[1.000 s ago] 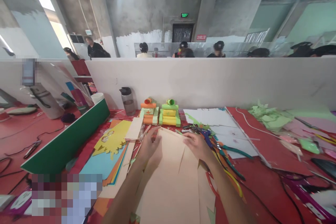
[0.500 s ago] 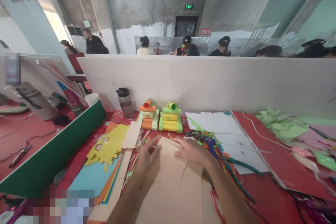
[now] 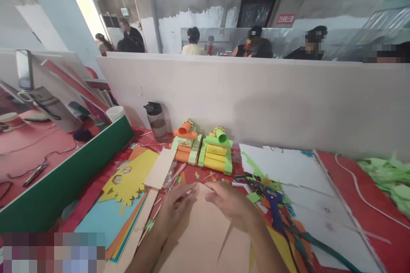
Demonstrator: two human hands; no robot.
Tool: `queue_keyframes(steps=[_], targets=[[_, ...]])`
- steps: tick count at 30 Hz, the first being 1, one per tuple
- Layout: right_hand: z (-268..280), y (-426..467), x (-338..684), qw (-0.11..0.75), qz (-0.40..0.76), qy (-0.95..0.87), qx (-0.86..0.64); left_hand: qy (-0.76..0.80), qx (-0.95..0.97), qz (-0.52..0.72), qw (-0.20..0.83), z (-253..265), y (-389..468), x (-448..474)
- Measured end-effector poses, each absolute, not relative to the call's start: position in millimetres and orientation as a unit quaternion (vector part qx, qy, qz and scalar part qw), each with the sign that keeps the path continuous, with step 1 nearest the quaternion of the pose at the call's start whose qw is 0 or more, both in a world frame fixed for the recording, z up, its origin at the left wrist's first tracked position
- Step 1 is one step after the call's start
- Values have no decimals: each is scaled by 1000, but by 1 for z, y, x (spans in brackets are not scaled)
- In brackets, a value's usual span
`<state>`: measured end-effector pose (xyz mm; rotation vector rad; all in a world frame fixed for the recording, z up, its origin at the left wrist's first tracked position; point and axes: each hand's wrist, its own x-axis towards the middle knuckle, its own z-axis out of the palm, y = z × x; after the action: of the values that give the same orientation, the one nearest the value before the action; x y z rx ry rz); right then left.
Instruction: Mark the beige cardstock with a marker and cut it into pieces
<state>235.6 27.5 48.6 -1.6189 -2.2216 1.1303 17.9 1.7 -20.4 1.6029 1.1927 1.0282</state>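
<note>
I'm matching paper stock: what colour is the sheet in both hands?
The sheet is pale peach; the head view shows it.

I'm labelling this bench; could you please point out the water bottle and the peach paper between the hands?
Water bottle [image 3: 156, 125]: head view, on its see-through body.
Peach paper [image 3: 205, 236]: head view, on the middle of its upper face.

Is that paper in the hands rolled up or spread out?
Mostly spread out: the pale paper shows a broad face below the left hand and right hand. Whether its top edge is folded, I can't tell.
</note>
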Motion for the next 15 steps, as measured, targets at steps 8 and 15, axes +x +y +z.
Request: queue_keyframes(steps=[8, 15], targets=[[58, 25, 232, 39, 423, -726, -540, 519, 621, 405, 425, -22, -4, 19], [50, 25, 235, 34, 431, -723, -539, 556, 514, 441, 482, -29, -9, 30]])
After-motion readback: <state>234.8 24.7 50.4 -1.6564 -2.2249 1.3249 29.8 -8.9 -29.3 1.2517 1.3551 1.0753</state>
